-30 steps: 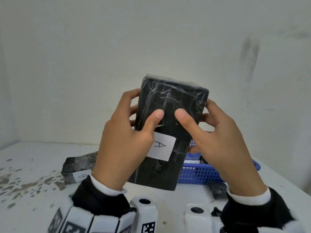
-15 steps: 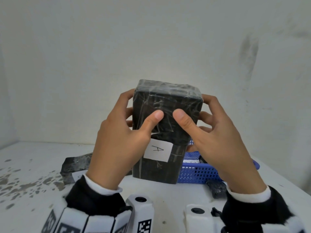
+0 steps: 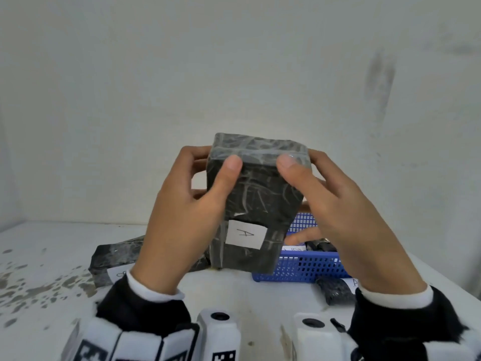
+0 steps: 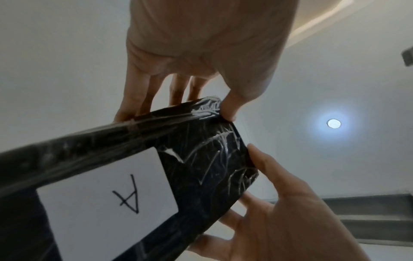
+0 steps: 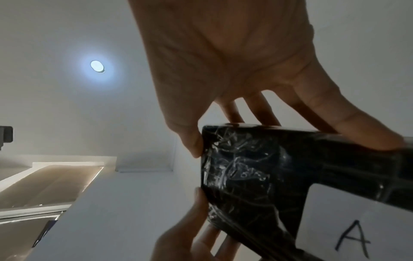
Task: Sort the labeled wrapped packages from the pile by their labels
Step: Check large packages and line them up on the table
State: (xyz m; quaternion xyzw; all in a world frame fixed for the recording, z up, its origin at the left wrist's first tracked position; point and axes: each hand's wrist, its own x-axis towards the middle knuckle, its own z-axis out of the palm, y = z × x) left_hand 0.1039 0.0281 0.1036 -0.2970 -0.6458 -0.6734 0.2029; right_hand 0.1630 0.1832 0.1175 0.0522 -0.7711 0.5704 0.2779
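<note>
A black box-shaped package point(image 3: 256, 201) wrapped in clear film is held upright in front of me, above the table. Its white label point(image 3: 246, 237) reads "A" and faces me. My left hand point(image 3: 187, 217) grips its left side, thumb on the front near the top edge and fingers behind. My right hand point(image 3: 335, 217) grips its right side the same way. The left wrist view shows the package point(image 4: 201, 159) with its label point(image 4: 107, 203) and both thumbs on it. In the right wrist view the package point(image 5: 257, 176) and the "A" label point(image 5: 357, 229) appear too.
A blue mesh basket point(image 3: 307, 267) with wrapped packages sits on the white table point(image 3: 234, 295), right of centre. Another black labeled package point(image 3: 112, 261) lies at the left, behind my left hand. A small black wrapped package point(image 3: 335, 290) lies in front of the basket. Walls close the back and sides.
The package has come down and tipped its top towards me, so its top face shows. Both thumbs have slid up to the top edge.
</note>
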